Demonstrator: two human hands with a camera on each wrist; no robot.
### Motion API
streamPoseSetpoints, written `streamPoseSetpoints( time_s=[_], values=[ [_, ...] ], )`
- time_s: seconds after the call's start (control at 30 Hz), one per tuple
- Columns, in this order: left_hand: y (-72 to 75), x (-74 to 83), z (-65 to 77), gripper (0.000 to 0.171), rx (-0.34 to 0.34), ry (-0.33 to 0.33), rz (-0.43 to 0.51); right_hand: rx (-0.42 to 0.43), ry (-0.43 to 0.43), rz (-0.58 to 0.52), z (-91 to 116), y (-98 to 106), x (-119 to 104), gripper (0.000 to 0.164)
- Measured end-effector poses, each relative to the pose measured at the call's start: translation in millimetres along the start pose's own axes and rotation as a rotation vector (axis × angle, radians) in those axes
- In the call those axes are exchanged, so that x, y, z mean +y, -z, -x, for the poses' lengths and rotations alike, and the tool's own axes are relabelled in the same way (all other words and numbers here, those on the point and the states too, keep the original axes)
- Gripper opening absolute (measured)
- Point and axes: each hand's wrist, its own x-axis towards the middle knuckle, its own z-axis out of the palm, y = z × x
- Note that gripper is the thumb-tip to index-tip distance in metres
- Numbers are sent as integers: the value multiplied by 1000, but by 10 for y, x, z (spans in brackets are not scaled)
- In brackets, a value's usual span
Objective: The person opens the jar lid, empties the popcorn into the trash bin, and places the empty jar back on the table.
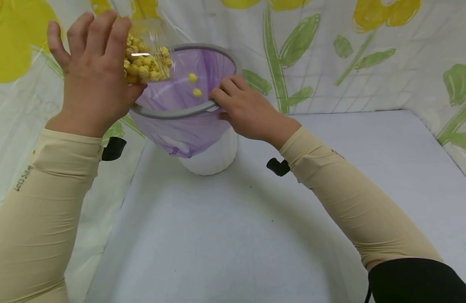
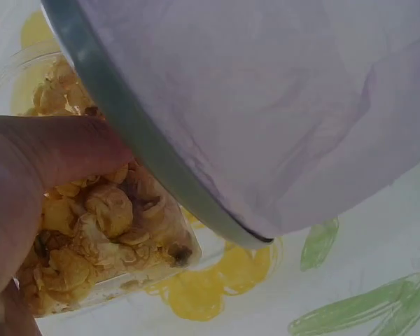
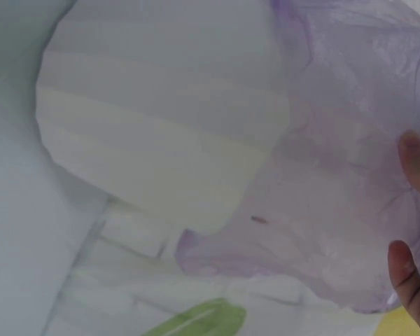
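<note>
In the head view my left hand [image 1: 94,80] grips a clear plastic container [image 1: 151,54] of yellow popcorn, tipped on its side over the mouth of a bin. Two loose popcorn pieces [image 1: 196,92] show within that mouth. The white bin [image 1: 215,153] has a grey rim [image 1: 172,113] and a purple bag [image 1: 161,134] folded over its outside. With curled fingers my right hand [image 1: 248,109] holds the rim on its near right side. In the left wrist view my thumb lies across the container, and the rim [image 2: 126,112] overlaps it. Bag and bin wall [image 3: 175,119] fill much of the right wrist view.
The bin is at the far left part of a white-covered table [image 1: 233,227]. Behind it hangs a white sheet [image 1: 240,33] with painted yellow flowers and green leaves. Black camera mounts [image 1: 113,148] stick out at both wrists.
</note>
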Motion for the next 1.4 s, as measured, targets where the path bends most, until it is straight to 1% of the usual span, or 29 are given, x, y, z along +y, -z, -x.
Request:
streamPoseSetpoints(
  time_s=[0.13, 0.27, 0.33, 0.43, 0.7, 0.97, 1.2, 1.4],
  values=[
    [-17, -18, 1, 65, 30, -31, -46, 6, 4, -2, 4, -8, 2, 28],
    [-61, -31, -3, 52, 103, -52, -86, 16, 15, 0, 11, -7, 1, 28],
    [-73, -41, -4, 50, 120, -57, -97, 19, 17, 0, 16, -3, 0, 29],
    [-72, -55, 0, 52, 116, -62, -105, 22, 17, 1, 21, 0, -1, 30],
    [-34, -67, 4, 64, 62, -69, -113, 24, 20, -1, 16, -8, 2, 30],
    [-72, -62, 12, 60, 113, -78, -92, 17, 4, -12, 8, -3, -13, 31],
    [-71, -57, 18, 71, 90, -94, -104, 22, 6, -3, 4, -17, -6, 31],
    [-97, -50, 22, 70, 84, -107, -110, 28, 7, -1, 0, -27, 1, 30]
  ],
)
